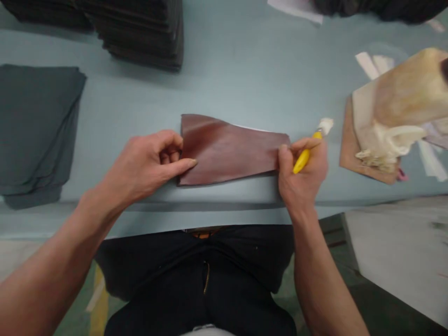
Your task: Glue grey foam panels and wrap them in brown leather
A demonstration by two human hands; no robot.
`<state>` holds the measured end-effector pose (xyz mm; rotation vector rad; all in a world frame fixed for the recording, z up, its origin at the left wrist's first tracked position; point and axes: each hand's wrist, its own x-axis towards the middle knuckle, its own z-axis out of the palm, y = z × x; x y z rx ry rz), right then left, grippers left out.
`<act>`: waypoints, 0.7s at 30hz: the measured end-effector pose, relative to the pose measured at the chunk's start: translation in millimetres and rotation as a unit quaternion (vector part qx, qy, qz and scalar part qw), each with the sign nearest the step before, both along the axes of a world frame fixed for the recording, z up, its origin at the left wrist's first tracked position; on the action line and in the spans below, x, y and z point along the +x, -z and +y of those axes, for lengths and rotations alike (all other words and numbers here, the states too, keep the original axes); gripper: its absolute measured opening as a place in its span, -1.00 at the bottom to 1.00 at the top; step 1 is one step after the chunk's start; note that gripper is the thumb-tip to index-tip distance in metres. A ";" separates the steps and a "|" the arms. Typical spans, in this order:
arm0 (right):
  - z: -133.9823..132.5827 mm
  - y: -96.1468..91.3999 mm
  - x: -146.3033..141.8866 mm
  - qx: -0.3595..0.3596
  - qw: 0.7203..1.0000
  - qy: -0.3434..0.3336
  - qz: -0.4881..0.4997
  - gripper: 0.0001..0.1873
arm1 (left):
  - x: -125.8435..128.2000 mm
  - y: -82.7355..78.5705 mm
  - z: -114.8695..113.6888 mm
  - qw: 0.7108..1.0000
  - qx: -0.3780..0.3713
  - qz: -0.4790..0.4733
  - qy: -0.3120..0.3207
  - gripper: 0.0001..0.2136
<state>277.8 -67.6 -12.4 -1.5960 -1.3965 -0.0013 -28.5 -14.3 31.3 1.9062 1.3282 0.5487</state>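
Stretched between both hands at the centre of the frame, over the pale blue-green surface, with a brown leather-like panel. Pinching its wider left end in the nearly closed left hand, thumb on top and fingers curled at the edge. Gripping its narrower right end between thumb and fingers of the right hand, closed also around a yellow-handled tool with its whitish tip up and to the right. Showing dark grey-green sheets at the left, a tall dark stack at the upper left, and a stained yellowish container over a brown board at the right.
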 end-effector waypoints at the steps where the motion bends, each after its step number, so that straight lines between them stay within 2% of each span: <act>1: 0.3 -1.1 0.3 -0.008 1.000 -0.002 0.006 -0.86 | -0.8 0.5 0.8 1.000 -0.003 0.007 0.000 -0.76; 7: 1.7 -6.3 9.2 -0.044 0.998 -0.042 0.025 -0.83 | -3.5 -0.5 0.0 0.999 -0.009 0.032 -0.006 -0.72; 21: 6.4 -9.3 26.4 -0.096 0.987 -0.108 0.064 -0.85 | 3.3 -10.6 -5.1 0.989 -0.011 0.133 -0.066 -0.67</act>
